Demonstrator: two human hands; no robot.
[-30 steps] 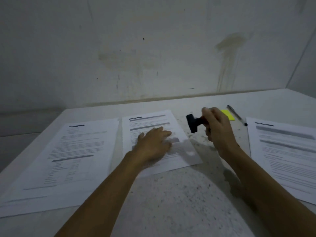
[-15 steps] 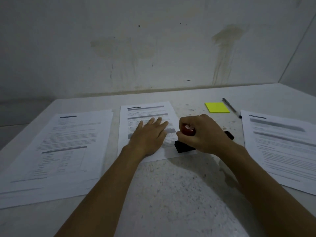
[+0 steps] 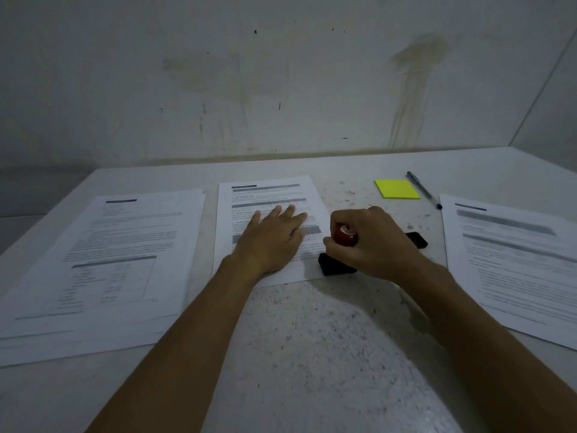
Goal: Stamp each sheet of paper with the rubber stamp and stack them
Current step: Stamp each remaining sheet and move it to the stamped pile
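A printed sheet (image 3: 268, 195) lies in the middle of the table. My left hand (image 3: 273, 239) rests flat on it with straight fingers. My right hand (image 3: 371, 242) grips the red handle of the rubber stamp (image 3: 345, 237); its black base (image 3: 334, 265) sits down on the sheet's lower right corner. A stack of printed sheets (image 3: 103, 267) lies to the left, another printed sheet (image 3: 515, 264) to the right. A black object (image 3: 416, 239), partly hidden behind my right hand, lies on the table.
A yellow sticky-note pad (image 3: 396, 189) and a pen (image 3: 423, 189) lie at the back right. A stained wall (image 3: 281, 82) rises right behind the speckled table (image 3: 312, 354), with a corner at the far right.
My right hand swung the stamp from mid-air down onto the sheet's lower right corner and holds it there. My left hand stayed flat on the sheet.
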